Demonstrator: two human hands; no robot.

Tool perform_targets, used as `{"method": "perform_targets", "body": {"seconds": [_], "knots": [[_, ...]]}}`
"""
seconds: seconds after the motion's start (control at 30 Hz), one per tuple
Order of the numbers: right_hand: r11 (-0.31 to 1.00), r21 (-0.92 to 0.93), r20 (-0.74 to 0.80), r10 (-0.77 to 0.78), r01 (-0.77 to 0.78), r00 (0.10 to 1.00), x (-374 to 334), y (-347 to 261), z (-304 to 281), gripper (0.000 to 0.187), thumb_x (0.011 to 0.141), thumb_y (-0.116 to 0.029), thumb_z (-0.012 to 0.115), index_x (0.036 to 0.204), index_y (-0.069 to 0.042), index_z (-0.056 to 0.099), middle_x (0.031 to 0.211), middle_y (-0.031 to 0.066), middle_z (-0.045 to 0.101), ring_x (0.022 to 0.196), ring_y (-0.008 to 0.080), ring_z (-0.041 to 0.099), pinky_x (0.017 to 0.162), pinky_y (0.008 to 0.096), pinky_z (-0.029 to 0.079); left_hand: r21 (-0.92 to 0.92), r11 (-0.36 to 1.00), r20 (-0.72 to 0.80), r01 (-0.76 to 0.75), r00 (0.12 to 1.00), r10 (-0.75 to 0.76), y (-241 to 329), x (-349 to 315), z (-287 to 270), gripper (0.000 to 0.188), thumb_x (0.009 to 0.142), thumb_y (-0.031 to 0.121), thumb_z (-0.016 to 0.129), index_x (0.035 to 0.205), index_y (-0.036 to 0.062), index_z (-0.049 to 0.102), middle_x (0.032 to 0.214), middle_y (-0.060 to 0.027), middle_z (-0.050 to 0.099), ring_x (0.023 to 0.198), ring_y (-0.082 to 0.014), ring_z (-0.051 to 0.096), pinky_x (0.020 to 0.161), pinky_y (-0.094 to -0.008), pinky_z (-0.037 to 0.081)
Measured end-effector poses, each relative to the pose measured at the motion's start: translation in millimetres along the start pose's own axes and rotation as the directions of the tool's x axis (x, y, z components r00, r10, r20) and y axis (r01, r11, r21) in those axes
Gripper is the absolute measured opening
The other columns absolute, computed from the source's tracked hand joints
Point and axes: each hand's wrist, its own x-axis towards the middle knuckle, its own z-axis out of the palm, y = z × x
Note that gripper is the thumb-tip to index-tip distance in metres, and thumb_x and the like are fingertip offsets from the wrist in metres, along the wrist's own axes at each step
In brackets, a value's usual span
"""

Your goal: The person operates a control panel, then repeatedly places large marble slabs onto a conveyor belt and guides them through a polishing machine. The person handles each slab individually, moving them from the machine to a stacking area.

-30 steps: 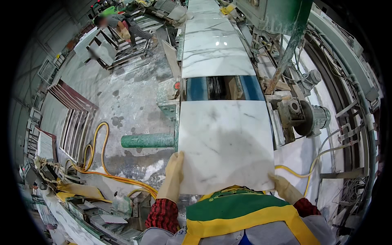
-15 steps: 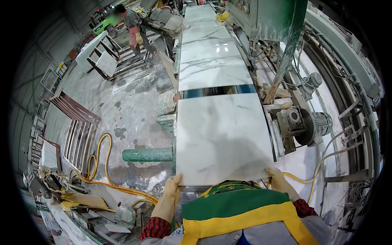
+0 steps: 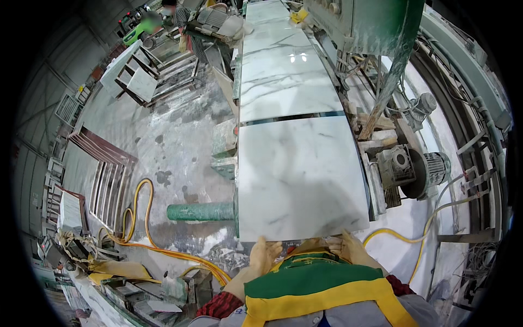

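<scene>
A white stone slab (image 3: pixel 302 180) with faint grey veins lies flat on the conveyor line in front of me. At its near edge, left of the middle, is my left hand (image 3: pixel 264 256), open, with its fingers stretched and the fingertips by the edge. My right hand (image 3: pixel 350 249) is at the same edge further right, open too, fingers pointing inward and partly hidden against the slab and apron. Beyond a narrow dark gap lies another veined slab (image 3: pixel 291 82). My green apron (image 3: pixel 316 275) with yellow trim shows below the hands.
Motors (image 3: pixel 397 166) flank the line on the right, beneath a green machine housing (image 3: pixel 365 32). To the left are a green pipe (image 3: pixel 200 212), a yellow hose (image 3: pixel 147 245), metal racks (image 3: pixel 106 185) and stone offcuts (image 3: pixel 163 305). A co-worker (image 3: pixel 182 24) stands at the far left.
The near slab has slid forward, narrowing the gap to the slab beyond. Both hands have let go of its corners and moved inward along the near edge.
</scene>
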Motion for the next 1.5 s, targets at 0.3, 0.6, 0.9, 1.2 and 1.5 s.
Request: {"method": "perform_targets", "body": {"seconds": [0.3,0.6,0.9,1.2,1.5], "knots": [[0.975,-0.202,-0.106,-0.118,0.095,0.987,34.6,-1.4,0.5,0.066,0.112,-0.059,0.064,0.130,0.005,0.067,0.103,0.0234,0.081,0.073,0.0247,0.071,0.066,0.0371,0.058,0.073,0.939,0.101,-0.335,0.939,0.328,-13.4,43.9,-9.8,0.066,0.119,0.049,0.054,0.125,-0.0159,0.062,0.112,-0.0257,0.077,0.093,-0.0323,0.080,0.079,-0.0407,0.069],[0.957,-0.265,-0.127,-0.152,0.114,0.980,38.0,-23.0,12.5,0.073,0.109,-0.063,0.068,0.117,0.010,0.068,0.101,0.0267,0.081,0.067,0.0222,0.067,0.060,0.0351,0.051,0.066,0.910,0.121,-0.409,0.909,0.400,-8.5,55.5,0.4,0.073,0.115,0.056,0.060,0.122,-0.0161,0.067,0.110,-0.0253,0.078,0.096,-0.0316,0.082,0.076,-0.0405,0.068],[0.962,-0.219,-0.107,-0.189,0.162,0.976,41.1,-36.5,26.2,0.062,0.111,-0.052,0.070,0.117,0.010,0.068,0.098,0.0263,0.082,0.070,0.0277,0.074,0.066,0.0359,0.061,0.093,0.916,0.081,-0.390,0.920,0.383,1.2,62.9,4.0,0.064,0.117,0.050,0.058,0.122,-0.0130,0.068,0.106,-0.0254,0.079,0.091,-0.0326,0.083,0.076,-0.0422,0.069],[0.965,-0.236,-0.100,-0.143,0.116,0.985,48.1,-40.8,15.7,0.058,0.112,-0.049,0.069,0.114,0.008,0.075,0.098,0.0228,0.083,0.068,0.0245,0.074,0.066,0.0352,0.061,0.114,0.924,0.014,-0.364,0.931,0.365,4.3,63.8,12.7,0.063,0.116,0.052,0.058,0.121,-0.0100,0.068,0.095,-0.0224,0.080,0.082,-0.0303,0.081,0.072,-0.0434,0.069],[0.952,-0.294,-0.089,-0.112,0.081,0.990,56.2,-53.4,13.2,0.073,0.106,-0.065,0.070,0.114,0.007,0.077,0.094,0.0188,0.083,0.066,0.0215,0.070,0.067,0.0342,0.059,0.105,0.941,0.004,-0.321,0.947,0.322,17.3,46.1,34.6,0.065,0.118,0.055,0.053,0.123,-0.0088,0.066,0.101,-0.0223,0.082,0.082,-0.0299,0.078,0.073,-0.0432,0.066]]}}
